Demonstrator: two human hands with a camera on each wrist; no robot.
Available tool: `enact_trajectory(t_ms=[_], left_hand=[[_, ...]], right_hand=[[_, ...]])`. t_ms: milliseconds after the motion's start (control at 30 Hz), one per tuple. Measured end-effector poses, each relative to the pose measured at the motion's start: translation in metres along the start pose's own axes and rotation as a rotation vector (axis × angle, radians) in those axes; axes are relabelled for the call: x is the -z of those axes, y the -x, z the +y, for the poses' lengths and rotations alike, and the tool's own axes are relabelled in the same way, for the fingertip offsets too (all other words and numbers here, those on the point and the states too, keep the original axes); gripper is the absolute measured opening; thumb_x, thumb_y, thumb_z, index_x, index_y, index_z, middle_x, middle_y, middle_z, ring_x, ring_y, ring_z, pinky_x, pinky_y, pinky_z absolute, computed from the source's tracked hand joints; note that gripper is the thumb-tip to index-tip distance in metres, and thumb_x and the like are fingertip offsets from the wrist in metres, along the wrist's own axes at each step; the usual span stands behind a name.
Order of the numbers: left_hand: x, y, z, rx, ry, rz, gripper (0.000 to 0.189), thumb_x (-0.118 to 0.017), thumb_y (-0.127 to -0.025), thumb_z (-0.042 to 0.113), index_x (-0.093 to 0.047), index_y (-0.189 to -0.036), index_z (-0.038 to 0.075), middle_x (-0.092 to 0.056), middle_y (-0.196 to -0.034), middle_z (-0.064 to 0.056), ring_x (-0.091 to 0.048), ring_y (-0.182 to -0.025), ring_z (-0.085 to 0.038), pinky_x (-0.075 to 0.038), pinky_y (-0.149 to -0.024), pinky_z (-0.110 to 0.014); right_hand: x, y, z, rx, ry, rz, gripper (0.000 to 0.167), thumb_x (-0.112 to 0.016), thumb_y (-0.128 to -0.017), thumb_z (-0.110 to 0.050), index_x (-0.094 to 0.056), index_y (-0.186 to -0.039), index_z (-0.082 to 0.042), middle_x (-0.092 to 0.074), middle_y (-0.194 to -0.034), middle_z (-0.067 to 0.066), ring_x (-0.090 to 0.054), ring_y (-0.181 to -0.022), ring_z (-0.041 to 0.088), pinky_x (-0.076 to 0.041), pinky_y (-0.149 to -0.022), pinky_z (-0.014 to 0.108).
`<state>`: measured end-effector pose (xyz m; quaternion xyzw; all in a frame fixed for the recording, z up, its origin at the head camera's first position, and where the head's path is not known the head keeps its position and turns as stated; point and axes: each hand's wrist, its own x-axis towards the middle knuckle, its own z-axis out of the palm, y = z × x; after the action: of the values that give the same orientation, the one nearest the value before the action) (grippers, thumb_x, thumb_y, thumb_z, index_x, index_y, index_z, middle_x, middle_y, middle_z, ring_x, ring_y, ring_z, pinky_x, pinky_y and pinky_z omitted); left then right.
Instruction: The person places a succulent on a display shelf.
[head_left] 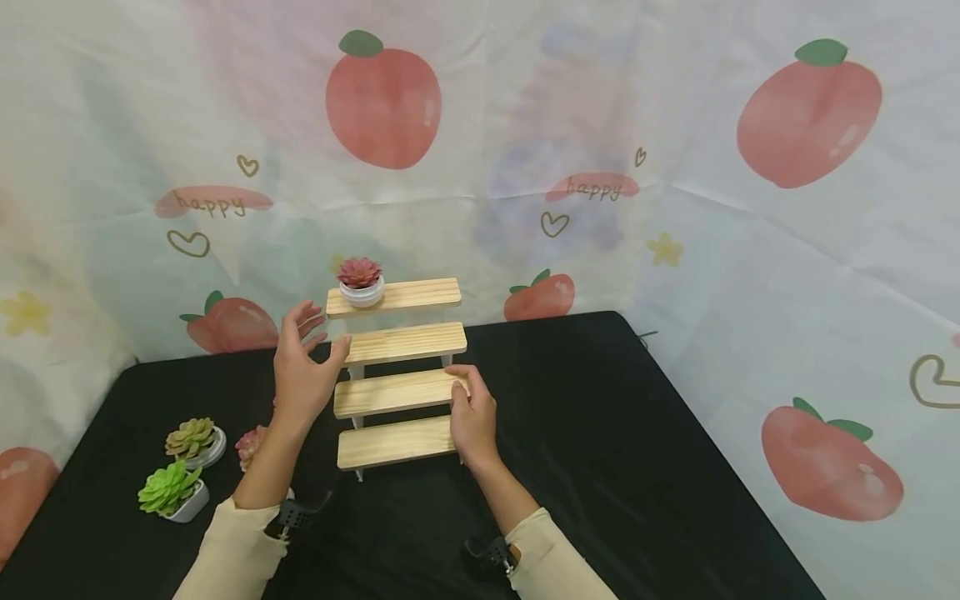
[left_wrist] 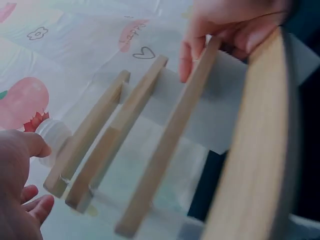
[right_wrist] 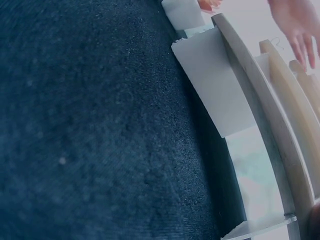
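A stepped wooden display stand (head_left: 401, 393) with several pale boards on light supports stands on the black cloth. On the left part of its top board sits a reddish-pink artificial succulent (head_left: 360, 273) in a round white pot. My left hand (head_left: 303, 371) is raised at the stand's left side, fingers spread and holding nothing, just below the potted succulent. In the left wrist view, that hand's fingers are close to the white pot (left_wrist: 54, 141). With the fingers and thumb of my right hand (head_left: 474, 417), I grip the right end of a lower board.
Left of the stand are a bright green succulent (head_left: 169, 490) in a white pot and an olive-green succulent (head_left: 191, 437). A pink succulent (head_left: 251, 446) is partly hidden behind my left forearm. A fruit-patterned curtain (head_left: 480, 125) hangs behind the black-covered table (head_left: 600, 450).
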<state>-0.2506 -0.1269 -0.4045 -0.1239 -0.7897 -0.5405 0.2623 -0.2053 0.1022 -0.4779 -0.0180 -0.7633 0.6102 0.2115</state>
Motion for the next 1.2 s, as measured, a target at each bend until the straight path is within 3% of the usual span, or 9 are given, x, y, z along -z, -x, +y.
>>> enact_trajectory(t_ms=[400,533,733,933,1200], left_hand=[[0.027,0.038,-0.020,0.062,-0.097,-0.048,0.062,-0.075,-0.093,0.001,-0.046,-0.147,-0.003,-0.052,-0.140,-0.021,-0.056,-0.126,-0.039,-0.048,-0.098,-0.053],[0.032,0.046,-0.026,0.075,-0.102,-0.061,0.058,-0.076,-0.093,0.002,-0.049,-0.145,-0.002,-0.054,-0.137,-0.021,-0.057,-0.125,-0.039,-0.047,-0.101,-0.053],[0.037,0.054,-0.031,0.123,-0.115,-0.085,0.056,-0.075,-0.095,0.003,-0.049,-0.144,-0.002,-0.054,-0.134,-0.026,-0.060,-0.119,-0.041,-0.051,-0.096,-0.054],[0.043,0.057,-0.032,0.118,-0.153,-0.103,0.052,-0.074,-0.095,0.005,-0.052,-0.141,-0.002,-0.056,-0.131,-0.025,-0.063,-0.115,-0.041,-0.053,-0.092,-0.052],[0.055,0.063,-0.032,0.099,-0.217,-0.161,0.038,-0.075,-0.096,0.009,-0.061,-0.131,0.001,-0.066,-0.116,-0.018,-0.068,-0.104,-0.034,-0.055,-0.082,-0.028]], right_hand=[[-0.001,0.001,0.000,0.004,0.011,0.008,0.028,-0.048,-0.103,-0.004,-0.071,-0.117,-0.012,-0.042,-0.059,-0.002,-0.037,-0.047,0.009,-0.033,-0.048,0.029],[-0.001,0.000,0.002,0.009,0.020,0.013,0.027,-0.049,-0.103,-0.004,-0.071,-0.117,-0.013,-0.043,-0.060,-0.002,-0.038,-0.048,0.009,-0.034,-0.049,0.029],[-0.001,0.000,0.002,0.006,0.034,0.016,0.028,-0.049,-0.103,-0.005,-0.071,-0.117,-0.014,-0.043,-0.059,-0.002,-0.038,-0.047,0.009,-0.034,-0.048,0.029],[-0.002,0.001,0.002,0.007,0.021,0.005,0.028,-0.048,-0.103,-0.005,-0.071,-0.118,-0.012,-0.043,-0.060,-0.002,-0.040,-0.050,0.011,-0.035,-0.050,0.030],[-0.003,0.000,0.001,0.021,0.020,0.010,0.029,-0.047,-0.103,-0.004,-0.071,-0.118,-0.011,-0.046,-0.065,-0.002,-0.043,-0.057,0.014,-0.036,-0.054,0.032]])
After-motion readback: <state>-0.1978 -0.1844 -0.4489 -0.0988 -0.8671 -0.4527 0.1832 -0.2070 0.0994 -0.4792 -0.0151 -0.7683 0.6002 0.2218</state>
